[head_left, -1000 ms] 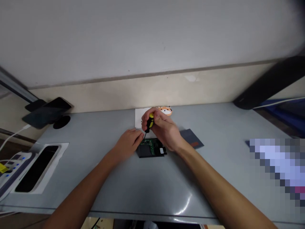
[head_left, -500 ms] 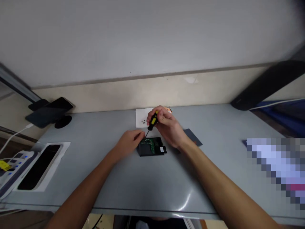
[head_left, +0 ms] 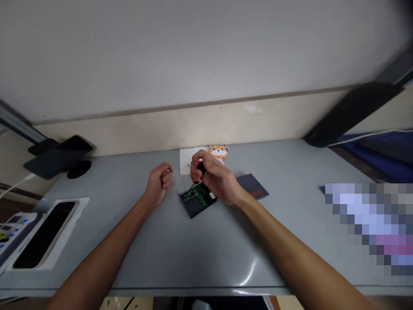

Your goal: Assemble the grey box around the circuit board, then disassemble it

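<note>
My right hand [head_left: 214, 176] grips a black and yellow screwdriver [head_left: 202, 169], its thin shaft pointing down at the top left part of an opened black device [head_left: 193, 209]. A green circuit board [head_left: 189, 195] shows inside the casing, which lies askew on the desk. Whether the tip touches it is hard to tell. To the left of the device, apart from it, my left hand [head_left: 158, 183] is closed with curled fingers. Anything pinched there is too small or hidden to see. Behind my right hand lies a flat dark panel [head_left: 253, 185].
White paper [head_left: 185, 160] and an orange dog-faced item [head_left: 218, 151] lie at the back. A phone [head_left: 45, 234] and a power strip [head_left: 14, 237] are at the left, near a stand holding a dark device [head_left: 61, 157]. A black cylindrical object [head_left: 342, 116] is back right.
My left hand has come off the device and moved left. The device has turned on the desk, its right side swinging away from me. My right hand still holds the screwdriver, now more upright.
</note>
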`<state>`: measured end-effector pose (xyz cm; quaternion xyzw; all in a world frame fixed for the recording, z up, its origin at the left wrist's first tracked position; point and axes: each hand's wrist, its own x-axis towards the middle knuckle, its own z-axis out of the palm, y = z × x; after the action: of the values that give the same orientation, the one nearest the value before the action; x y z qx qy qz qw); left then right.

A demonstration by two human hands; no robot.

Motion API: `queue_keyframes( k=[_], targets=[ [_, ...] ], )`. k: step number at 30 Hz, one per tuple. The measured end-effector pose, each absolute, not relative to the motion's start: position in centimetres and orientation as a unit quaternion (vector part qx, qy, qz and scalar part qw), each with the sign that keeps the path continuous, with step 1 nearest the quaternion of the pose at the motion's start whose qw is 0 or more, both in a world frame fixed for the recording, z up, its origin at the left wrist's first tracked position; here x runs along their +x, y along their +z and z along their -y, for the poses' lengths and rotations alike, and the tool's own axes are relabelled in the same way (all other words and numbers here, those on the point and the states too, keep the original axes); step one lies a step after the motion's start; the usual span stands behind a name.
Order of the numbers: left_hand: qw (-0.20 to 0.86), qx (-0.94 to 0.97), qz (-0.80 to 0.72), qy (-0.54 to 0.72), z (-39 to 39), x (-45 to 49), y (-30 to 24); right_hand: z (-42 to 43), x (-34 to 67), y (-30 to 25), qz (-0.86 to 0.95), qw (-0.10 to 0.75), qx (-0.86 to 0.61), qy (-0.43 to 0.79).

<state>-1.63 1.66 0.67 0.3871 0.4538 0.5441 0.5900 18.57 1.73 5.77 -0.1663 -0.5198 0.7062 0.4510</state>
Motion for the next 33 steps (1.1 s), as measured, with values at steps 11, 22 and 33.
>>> queue_keyframes(
  k=[11, 22, 33],
  targets=[
    [0.326, 0.732, -0.505, 0.32, 1.3, 1.7, 0.4, -2.2, 19.8, 6.5, 0.567, 0.477, -0.196, 0.642],
    [0.237, 0.786, -0.488, 0.298, 1.2, 1.9, 0.4, -2.0, 18.8, 6.5, 0.563, 0.498, -0.275, 0.6],
    [0.204, 0.763, -0.524, 0.319, 1.1, 3.4, -0.5, -3.5, 18.9, 5.2, 0.52, 0.564, -0.258, 0.587]
  ],
)
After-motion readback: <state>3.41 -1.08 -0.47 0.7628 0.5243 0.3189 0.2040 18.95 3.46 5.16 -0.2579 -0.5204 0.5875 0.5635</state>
